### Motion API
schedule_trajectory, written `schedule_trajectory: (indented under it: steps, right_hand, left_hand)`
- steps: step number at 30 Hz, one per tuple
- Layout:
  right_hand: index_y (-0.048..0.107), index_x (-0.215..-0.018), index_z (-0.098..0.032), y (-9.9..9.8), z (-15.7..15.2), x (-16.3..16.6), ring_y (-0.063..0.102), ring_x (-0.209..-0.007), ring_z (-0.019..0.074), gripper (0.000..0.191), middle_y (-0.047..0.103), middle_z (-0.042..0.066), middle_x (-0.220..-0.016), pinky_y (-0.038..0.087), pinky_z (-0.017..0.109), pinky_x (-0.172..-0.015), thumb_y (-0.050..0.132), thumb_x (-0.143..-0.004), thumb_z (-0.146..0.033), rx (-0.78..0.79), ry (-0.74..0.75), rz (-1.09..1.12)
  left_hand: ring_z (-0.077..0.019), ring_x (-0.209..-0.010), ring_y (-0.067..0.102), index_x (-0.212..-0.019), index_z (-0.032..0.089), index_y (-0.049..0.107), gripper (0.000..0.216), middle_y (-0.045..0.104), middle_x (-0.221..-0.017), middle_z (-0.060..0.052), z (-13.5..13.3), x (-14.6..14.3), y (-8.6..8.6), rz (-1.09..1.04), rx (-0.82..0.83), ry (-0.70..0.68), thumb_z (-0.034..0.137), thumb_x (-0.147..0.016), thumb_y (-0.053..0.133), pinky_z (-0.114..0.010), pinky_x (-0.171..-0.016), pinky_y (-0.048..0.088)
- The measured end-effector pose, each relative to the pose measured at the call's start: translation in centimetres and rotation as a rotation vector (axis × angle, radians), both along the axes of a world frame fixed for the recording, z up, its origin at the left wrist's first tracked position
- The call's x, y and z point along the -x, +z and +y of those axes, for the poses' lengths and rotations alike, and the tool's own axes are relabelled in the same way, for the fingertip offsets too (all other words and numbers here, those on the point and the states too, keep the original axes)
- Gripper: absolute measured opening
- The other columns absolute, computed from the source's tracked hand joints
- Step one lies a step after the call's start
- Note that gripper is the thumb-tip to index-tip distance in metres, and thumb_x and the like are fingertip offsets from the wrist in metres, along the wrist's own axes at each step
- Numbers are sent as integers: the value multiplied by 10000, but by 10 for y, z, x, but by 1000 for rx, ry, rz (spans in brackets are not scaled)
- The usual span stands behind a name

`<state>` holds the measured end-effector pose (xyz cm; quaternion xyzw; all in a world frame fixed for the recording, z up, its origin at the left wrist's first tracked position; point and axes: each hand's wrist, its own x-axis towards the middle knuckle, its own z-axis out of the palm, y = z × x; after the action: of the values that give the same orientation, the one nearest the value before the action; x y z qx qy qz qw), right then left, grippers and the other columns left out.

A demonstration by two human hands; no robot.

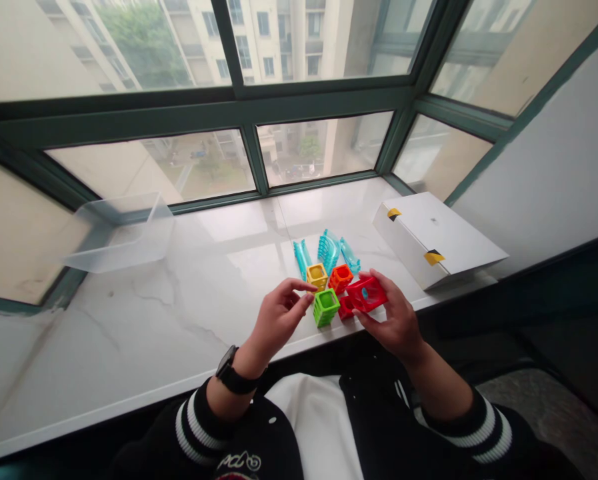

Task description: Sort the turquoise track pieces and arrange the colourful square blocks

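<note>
My right hand (396, 323) is holding a red block (375, 294) with its thumb and fingers around the sides. The block is tipped over, up above the near edge of the white ledge (179, 320), and I can see a round hole in it (a bit of blue shows there). My left hand (279, 317) is loosely curled, with a small gap between thumb and pointing finger. It is right by the green block (325, 310), but I can't tell if they touch. Behind the green block are a yellow block (317, 275) and an orange block (340, 278). A second red block (346, 308) sits partly hidden under the held one. Farther back lie three see-through blue pieces (329, 248).
</note>
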<state>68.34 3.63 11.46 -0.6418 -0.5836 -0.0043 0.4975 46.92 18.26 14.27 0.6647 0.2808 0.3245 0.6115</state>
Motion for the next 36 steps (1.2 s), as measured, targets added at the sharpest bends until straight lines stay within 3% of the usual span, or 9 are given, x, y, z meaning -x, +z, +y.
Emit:
schedule_trajectory:
  steps: [6,12,25,36]
  right_hand:
    - [499,-1501,-228,-28,-11,-22,635,-1305,315,643,646,144,-1409,537,514,-1130,746,-919,-348,102,-45,-18]
    - [490,-1522,-211,-60,-9,-20,663,-1268,319,683,672,154,-1372,562,511,-1094,746,-925,-420,183,-98,-11]
    - [535,-1496,-195,-98,-1,-20,689,-1228,336,692,682,172,-1361,592,512,-1038,741,-898,-477,262,-165,19]
    - [523,-1509,-191,-109,3,-20,666,-1277,340,706,656,182,-1413,573,521,-1068,728,-904,-494,288,-129,21]
  left_hand:
    - [-166,-755,618,-1033,239,802,158,762,-1070,-79,5,22,-17,71,-194,28,323,-904,770,-283,-713,499]
    - [-192,-838,661,-1086,246,786,183,759,-1076,-85,6,41,-35,179,-237,-29,334,-941,718,-310,-793,523]
    - [-214,-837,679,-1052,217,755,328,763,-985,-73,17,99,-84,348,-19,167,510,-924,679,-336,-777,555]
    - [-209,-868,687,-1057,214,743,315,764,-1029,-73,13,104,-102,309,50,156,497,-942,669,-330,-788,554]
